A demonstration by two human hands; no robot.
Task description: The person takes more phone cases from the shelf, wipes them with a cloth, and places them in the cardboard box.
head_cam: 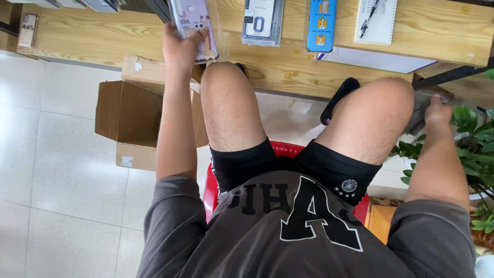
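- Grip of your left hand: fingers and thumb pinch a phone case in clear wrapping, pale lilac with a cartoon print, held at the near edge of the wooden counter, above your left knee.
- Your right hand is out past your right knee, fingers curled round something grey and crinkled; what it is, you cannot tell from this view.
- Just beside the right hand, a leafy green plant.
- On the counter beyond the held case: a dark packaged case, a blue case with cartoon animals, and a notepad with a pen lying on it.
- Far left on the counter, another small case.
- Below your left arm, an open cardboard box on the tiled floor.
- You sit on a red chair.
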